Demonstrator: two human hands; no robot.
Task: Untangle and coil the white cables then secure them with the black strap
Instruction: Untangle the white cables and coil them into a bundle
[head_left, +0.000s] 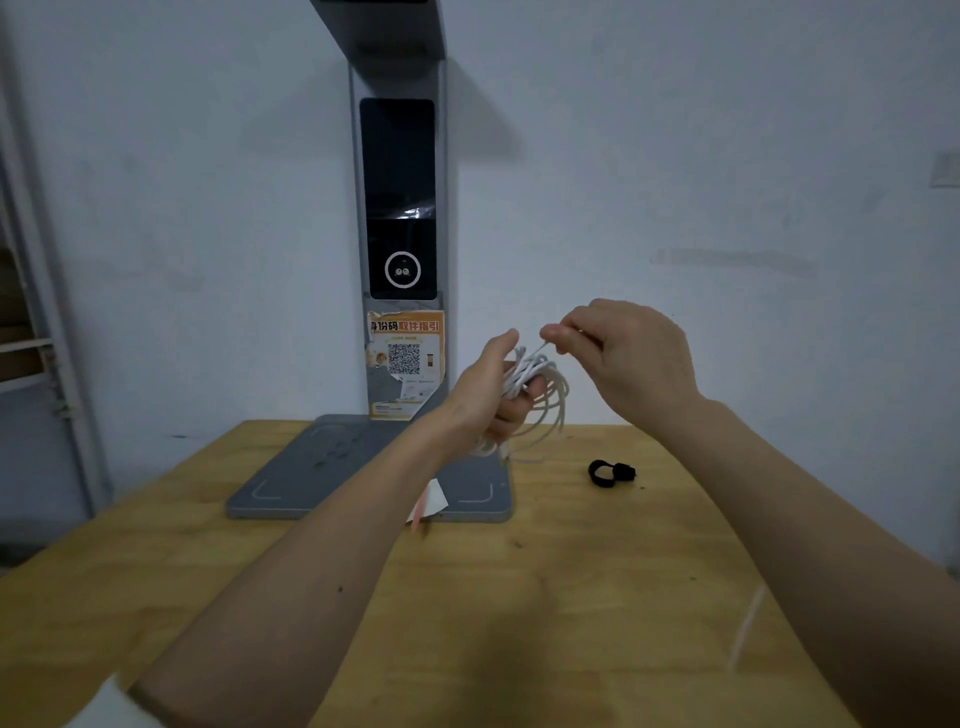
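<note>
light: dim, flat indoor, bluish cast | shadows: broad soft shadow on the wall (727, 156) right of the grey stand (399, 208); faint arm shadows on the table (597, 571) | glare: small reflection on the stand's dark screen (399, 171) | blur: hands and cable loops slightly smeared | edges: wide-angle bending, left frame (47, 312) curved, corners soft

I saw a wooden table (571, 597) set against a pale wall (675, 156). At the table's far edge stood a grey scanner stand (400, 208), its flat base (322, 478) resting on the surface and its upright column carrying a dark screen (399, 197). An orange QR-code sticker (406, 358), partly torn, clung to the column below the screen. A small white paper slip (434, 501) lay at the base's near edge. A metal frame (47, 322) stood beyond the table's left edge.
</note>
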